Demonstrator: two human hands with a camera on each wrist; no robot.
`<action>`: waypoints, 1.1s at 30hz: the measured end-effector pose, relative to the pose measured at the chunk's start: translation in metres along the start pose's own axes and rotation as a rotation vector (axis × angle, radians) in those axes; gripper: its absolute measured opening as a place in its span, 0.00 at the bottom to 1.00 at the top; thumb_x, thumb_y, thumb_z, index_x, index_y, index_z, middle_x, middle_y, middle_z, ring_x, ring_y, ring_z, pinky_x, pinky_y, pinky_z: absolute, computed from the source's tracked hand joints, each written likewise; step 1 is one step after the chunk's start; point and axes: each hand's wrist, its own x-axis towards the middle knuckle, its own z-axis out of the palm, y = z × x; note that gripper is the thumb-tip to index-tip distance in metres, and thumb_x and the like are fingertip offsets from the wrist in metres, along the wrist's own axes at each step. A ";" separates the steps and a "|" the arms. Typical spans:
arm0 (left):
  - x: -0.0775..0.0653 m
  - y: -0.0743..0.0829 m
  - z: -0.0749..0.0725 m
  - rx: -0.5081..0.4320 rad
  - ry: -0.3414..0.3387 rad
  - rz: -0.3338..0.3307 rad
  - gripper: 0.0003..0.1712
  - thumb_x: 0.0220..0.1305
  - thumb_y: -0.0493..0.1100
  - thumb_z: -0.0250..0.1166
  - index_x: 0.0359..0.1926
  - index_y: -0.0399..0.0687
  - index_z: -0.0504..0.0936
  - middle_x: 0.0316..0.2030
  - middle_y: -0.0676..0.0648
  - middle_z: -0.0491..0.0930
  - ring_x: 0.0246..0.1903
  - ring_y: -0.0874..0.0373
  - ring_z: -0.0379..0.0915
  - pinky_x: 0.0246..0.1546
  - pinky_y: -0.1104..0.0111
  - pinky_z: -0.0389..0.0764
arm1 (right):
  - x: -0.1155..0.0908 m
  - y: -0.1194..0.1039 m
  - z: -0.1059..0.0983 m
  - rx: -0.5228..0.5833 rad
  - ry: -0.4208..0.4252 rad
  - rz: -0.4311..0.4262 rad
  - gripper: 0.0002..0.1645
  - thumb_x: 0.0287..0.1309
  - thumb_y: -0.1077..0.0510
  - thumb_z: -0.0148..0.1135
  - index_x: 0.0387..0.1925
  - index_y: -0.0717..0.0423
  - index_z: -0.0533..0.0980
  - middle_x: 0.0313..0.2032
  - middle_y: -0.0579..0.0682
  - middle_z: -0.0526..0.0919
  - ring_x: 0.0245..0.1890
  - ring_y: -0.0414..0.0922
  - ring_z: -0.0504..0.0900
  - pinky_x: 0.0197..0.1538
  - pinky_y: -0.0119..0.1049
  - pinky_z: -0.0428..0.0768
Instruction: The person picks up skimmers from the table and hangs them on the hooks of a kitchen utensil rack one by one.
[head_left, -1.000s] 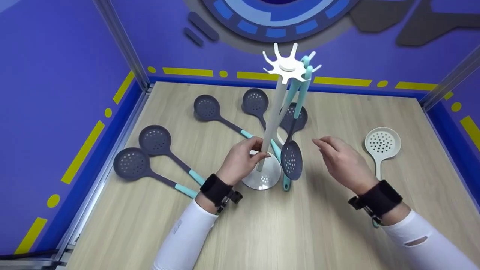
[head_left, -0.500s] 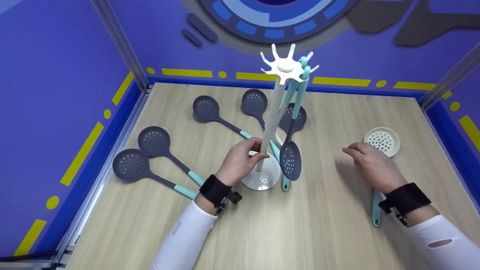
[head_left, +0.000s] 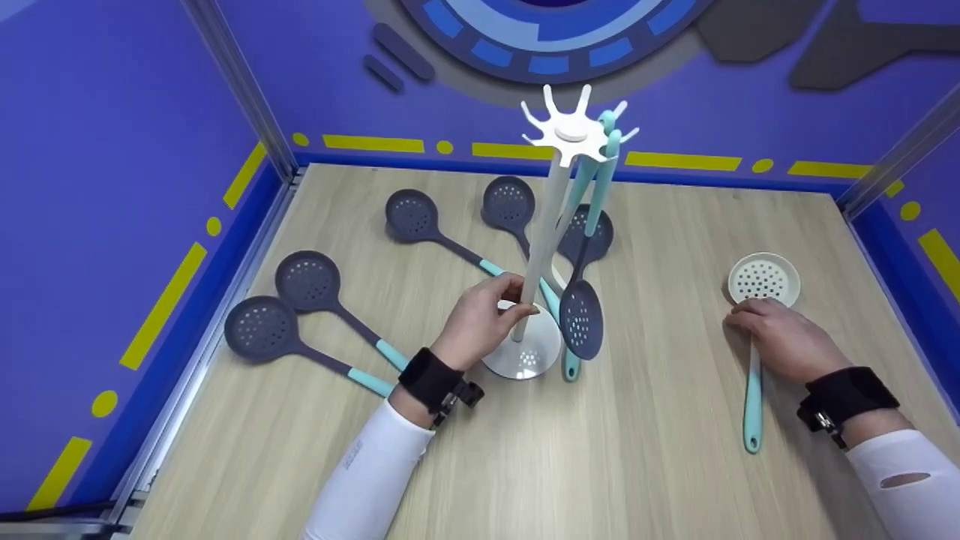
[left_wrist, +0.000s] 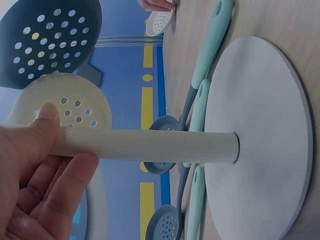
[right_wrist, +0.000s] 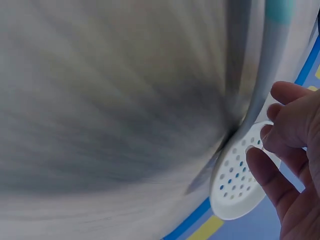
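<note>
**Pinching at the centre, loose-fingered at 3 o'clock**

Holding the white rack (head_left: 553, 217) low on its pole (left_wrist: 150, 145) with the left hand (head_left: 480, 321), closing thumb and bent fingers on it from opposite sides. Resting by a round base (left_wrist: 265, 100) on the table (head_left: 660, 450).

Well apart from the rack, at 3 o'clock, having the right hand (head_left: 795, 341) at the neck of a pale spoon (head_left: 763, 279). With fingers loosely bent and thumb set apart, leaving a gap; seemingly gripping nothing, though impossible to tell whether touching the neck. Lying flat, with bowl toward 12 o'clock and teal handle toward 6.

Also showing a dark spoon (head_left: 581, 321) and a second pale spoon (left_wrist: 80, 90) hung from the rack's 3 o'clock side (in the head view, with most of the latter's bowl behind the pole).

Counting five more dark spoons (head_left: 307, 281) on the table: two side by side between 9 and 10 o'clock, then singly near 11, 12 and 1.

Backed at 12 o'clock by a blue wall (head_left: 322, 97).
</note>
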 end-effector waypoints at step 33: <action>0.000 0.001 0.000 -0.026 -0.009 -0.016 0.16 0.69 0.48 0.71 0.54 0.50 0.82 0.46 0.53 0.86 0.48 0.62 0.84 0.50 0.75 0.86 | -0.012 0.014 0.000 0.034 -0.025 -0.008 0.18 0.60 0.77 0.64 0.45 0.54 0.81 0.48 0.53 0.86 0.52 0.52 0.83 0.52 0.56 0.83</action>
